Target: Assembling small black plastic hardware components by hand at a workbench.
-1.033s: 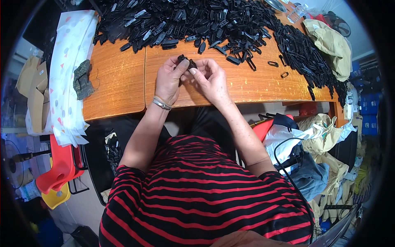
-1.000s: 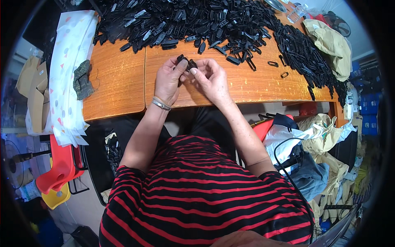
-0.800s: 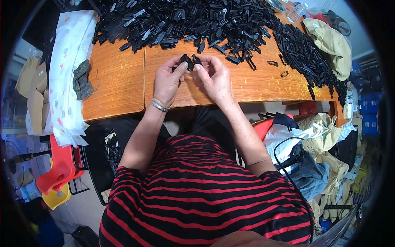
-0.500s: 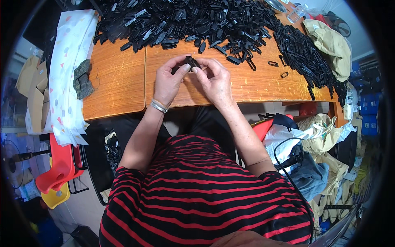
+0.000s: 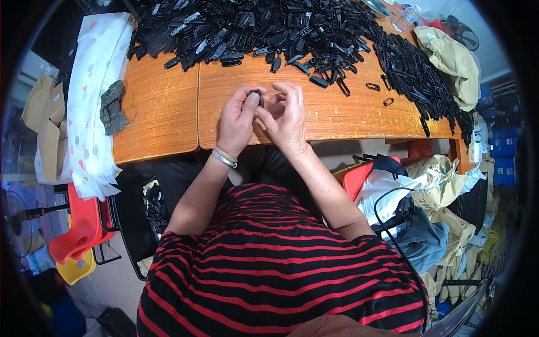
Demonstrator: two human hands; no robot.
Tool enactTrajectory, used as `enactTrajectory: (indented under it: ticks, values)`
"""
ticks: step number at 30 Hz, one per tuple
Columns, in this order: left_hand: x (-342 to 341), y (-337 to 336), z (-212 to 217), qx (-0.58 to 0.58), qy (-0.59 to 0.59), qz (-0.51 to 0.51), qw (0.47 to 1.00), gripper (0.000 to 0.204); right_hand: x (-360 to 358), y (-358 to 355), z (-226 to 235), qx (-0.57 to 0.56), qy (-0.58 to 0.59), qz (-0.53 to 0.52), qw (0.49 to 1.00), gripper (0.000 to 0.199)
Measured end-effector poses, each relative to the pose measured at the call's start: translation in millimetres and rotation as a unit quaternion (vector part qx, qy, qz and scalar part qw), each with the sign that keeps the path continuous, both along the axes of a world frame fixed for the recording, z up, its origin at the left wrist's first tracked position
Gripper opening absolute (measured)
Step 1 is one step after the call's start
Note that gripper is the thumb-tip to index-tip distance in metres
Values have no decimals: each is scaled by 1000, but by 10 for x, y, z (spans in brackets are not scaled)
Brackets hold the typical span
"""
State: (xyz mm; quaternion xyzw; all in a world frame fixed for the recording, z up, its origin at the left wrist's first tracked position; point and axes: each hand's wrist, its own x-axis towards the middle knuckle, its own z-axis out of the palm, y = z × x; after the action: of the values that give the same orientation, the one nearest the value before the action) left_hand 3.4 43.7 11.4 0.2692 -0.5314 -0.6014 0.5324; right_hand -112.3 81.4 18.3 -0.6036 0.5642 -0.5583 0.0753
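My left hand [image 5: 238, 119] is closed, its thumb pressing a small black plastic piece [image 5: 260, 96] against the fingers. Most of that piece is covered, so its exact kind is hard to make out. Close beside it is my right hand [image 5: 286, 117], fingers curved and apart, thumb pointing toward the left hand; I see nothing held in it. Both hands are above the front part of the wooden table [image 5: 163, 106]. Beyond them spreads a large heap of black plastic clip-like parts [image 5: 252, 33].
Small black rectangular loops [image 5: 415, 76] pile up at the right, a few lying apart. A dark knitted cloth [image 5: 114, 108] and a patterned white sheet [image 5: 92, 106] are at the left. Red chairs [image 5: 84, 230] stand below the table's edge; bags [image 5: 432, 180] crowd the right.
Both hands have come slightly nearer to me. The right hand's fingers have loosened and lifted from the black piece, while the left keeps its hold.
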Motion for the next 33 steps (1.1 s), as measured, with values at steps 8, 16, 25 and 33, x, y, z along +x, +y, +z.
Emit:
enactTrajectory:
  ticks: [8, 16, 25, 33]
  values:
    - [252, 71, 147, 63, -16, -65, 996, 29, 239, 75, -2, 61, -19, 106, 992, 41]
    - [1848, 215, 590, 50, -476, -64, 876, 22, -445, 8, 65, 125, 86, 115, 982, 29]
    - [1626, -1, 673, -128, -512, 86, 845, 19, -1135, -324, -32, 227, 267, -163, 922, 26]
    - [-23, -316, 67, -396, -417, 60, 815, 30, -514, -305, -58, 205, 217, -2, 954, 26]
